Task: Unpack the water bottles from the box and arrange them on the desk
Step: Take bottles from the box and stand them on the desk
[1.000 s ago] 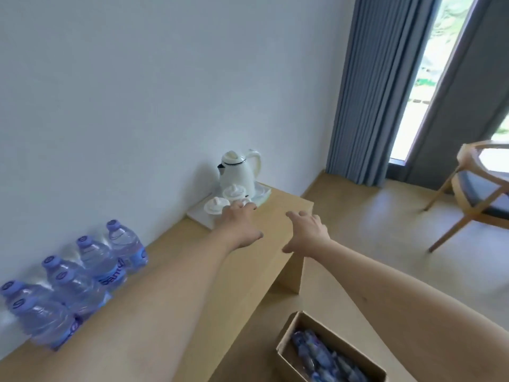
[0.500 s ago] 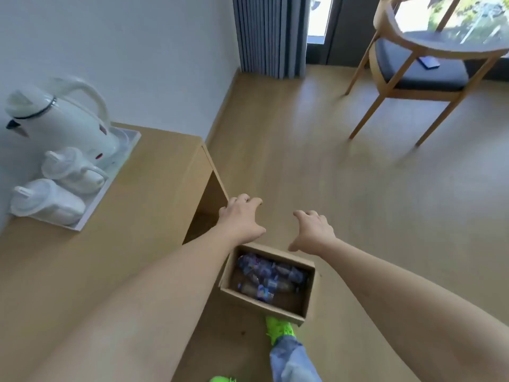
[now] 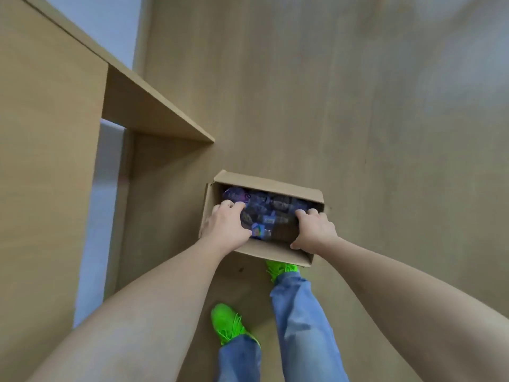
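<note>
An open cardboard box (image 3: 271, 185) stands on the wooden floor beside the desk (image 3: 46, 139). Several clear water bottles (image 3: 271, 209) with blue labels lie inside it, dark and blurred. My left hand (image 3: 227, 226) reaches into the left end of the box, its fingers and thumb curled around the bottles there. At the right end, my right hand (image 3: 315, 230) is curled around the bottles too. Exactly which bottle each hand holds is hidden. No bottles on the desk top are in view.
The desk's side panel (image 3: 154, 111) juts out to the left of the box, with a strip of pale wall (image 3: 96, 216) under the desk. My legs in blue jeans and bright green shoes (image 3: 230, 325) stand just behind the box. Bare wooden floor (image 3: 358, 106) stretches right.
My view swung down from the desk and kettle to the floor. Both hands dropped from the air above the box into it and closed on the bottles.
</note>
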A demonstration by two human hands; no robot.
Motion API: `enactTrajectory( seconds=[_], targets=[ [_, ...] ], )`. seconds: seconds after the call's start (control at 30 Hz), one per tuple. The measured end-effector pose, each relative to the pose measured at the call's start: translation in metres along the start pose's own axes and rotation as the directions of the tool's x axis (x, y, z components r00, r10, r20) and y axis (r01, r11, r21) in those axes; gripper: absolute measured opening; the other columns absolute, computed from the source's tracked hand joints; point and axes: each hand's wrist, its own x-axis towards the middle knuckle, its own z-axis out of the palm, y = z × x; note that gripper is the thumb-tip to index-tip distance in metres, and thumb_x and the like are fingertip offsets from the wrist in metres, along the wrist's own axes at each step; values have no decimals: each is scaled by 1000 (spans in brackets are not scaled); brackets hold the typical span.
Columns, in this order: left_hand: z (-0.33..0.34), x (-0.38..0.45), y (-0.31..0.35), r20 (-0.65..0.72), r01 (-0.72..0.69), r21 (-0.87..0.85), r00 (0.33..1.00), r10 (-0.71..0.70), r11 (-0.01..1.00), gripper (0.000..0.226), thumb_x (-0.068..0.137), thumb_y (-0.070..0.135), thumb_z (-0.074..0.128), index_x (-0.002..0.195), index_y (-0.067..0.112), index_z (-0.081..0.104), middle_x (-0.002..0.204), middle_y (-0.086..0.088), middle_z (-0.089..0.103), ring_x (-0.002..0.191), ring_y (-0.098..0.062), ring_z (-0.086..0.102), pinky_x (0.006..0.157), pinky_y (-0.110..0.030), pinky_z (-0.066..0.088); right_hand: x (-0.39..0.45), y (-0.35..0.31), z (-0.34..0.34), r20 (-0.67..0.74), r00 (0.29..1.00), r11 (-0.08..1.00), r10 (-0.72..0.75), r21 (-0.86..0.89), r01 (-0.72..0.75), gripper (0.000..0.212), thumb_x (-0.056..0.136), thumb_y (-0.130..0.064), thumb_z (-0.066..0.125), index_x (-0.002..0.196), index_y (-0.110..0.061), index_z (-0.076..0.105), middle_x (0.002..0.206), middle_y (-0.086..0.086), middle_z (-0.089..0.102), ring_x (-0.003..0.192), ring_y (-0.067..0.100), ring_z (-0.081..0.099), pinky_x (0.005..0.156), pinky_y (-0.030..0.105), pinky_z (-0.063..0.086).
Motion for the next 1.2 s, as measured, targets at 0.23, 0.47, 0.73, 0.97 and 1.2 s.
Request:
enactTrajectory(
  seconds=[0.23,0.47,0.73,0.97,1.2],
  targets=[
    [101,106,-21,27,-148,147,989,146,978,66,77,34,67,137,27,40,135,-1,43,129,-24,36,106,-41,35,113,7,86,-8,1000,998,17,60,-16,77,70,-40,79,134,-21,40,124,10,48,116,32,46,89,44,44],
    [174,183,-42,19,-266,375,960,279,888,76,68,27,74,135,25,40,139,-7,36,131,-29,27,114,-51,22,194,17,149,-246,967,989,-67,-144,32,74,70,-28,71,135,-15,37,127,15,46,116,36,41,95,49,38],
    [220,234,-57,26,-315,561,931,364,766,88,67,32,76,144,21,34,141,-7,43,137,-30,29,116,-60,9,240,18,196,-438,898,981,-38,-188,-50,76,69,-13,62,141,-10,36,124,23,44,107,43,42,90,55,41],
    [226,236,-60,-36,-324,653,889,456,684,61,67,23,76,123,21,55,126,-9,45,119,-31,37,107,-63,26,246,25,212,-535,841,988,-84,-157,-1,45,74,-4,53,118,-8,48,114,20,49,100,41,48,92,55,41],
    [206,225,-73,20,-346,589,910,415,731,71,70,22,76,130,25,39,127,-5,49,121,-30,44,107,-61,27,239,22,196,-433,900,985,-54,-171,-23,45,77,-2,57,119,-11,45,113,18,46,101,39,45,90,52,42]
  ],
)
